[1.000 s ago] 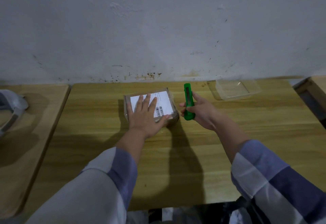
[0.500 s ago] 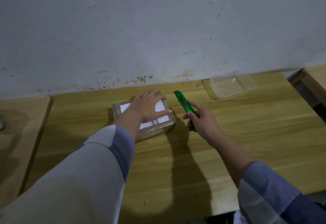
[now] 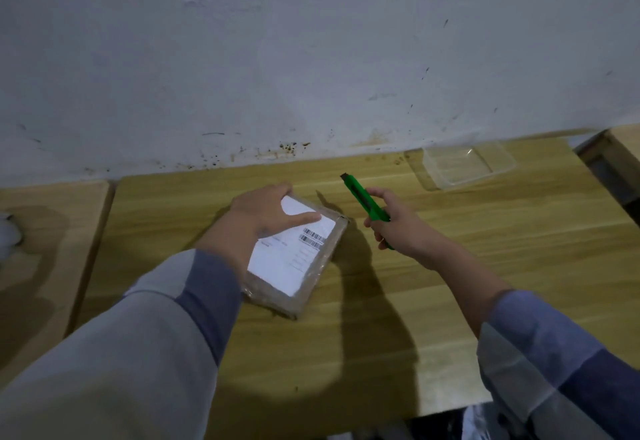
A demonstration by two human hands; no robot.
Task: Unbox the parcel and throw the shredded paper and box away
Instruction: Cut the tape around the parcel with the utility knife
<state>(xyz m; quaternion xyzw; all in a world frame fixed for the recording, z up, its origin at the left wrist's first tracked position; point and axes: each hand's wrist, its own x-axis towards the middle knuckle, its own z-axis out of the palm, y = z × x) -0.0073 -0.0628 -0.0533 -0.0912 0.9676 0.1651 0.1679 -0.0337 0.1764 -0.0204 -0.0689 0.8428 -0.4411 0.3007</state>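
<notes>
A small brown cardboard parcel [image 3: 294, 263], taped and bearing a white label with barcodes, lies flat on the wooden table [image 3: 381, 318], turned at an angle. My left hand [image 3: 268, 212] rests on its far left corner, fingers curled over the far edge and thumb lying across the label. Just right of the parcel, my right hand [image 3: 398, 228] grips a green utility knife [image 3: 367, 202], its tip pointing up and away to the left, off the box. No blade shows beyond the dark tip.
A clear plastic container [image 3: 464, 164] sits at the back right of the table against the white wall. A second wooden table [image 3: 41, 249] adjoins on the left with a whitish object at its edge. Another wooden surface [image 3: 620, 148] shows at far right.
The parcel has been rotated so its long side runs toward me, with my left hand shifting to its far corner. My right hand with the knife stayed beside it.
</notes>
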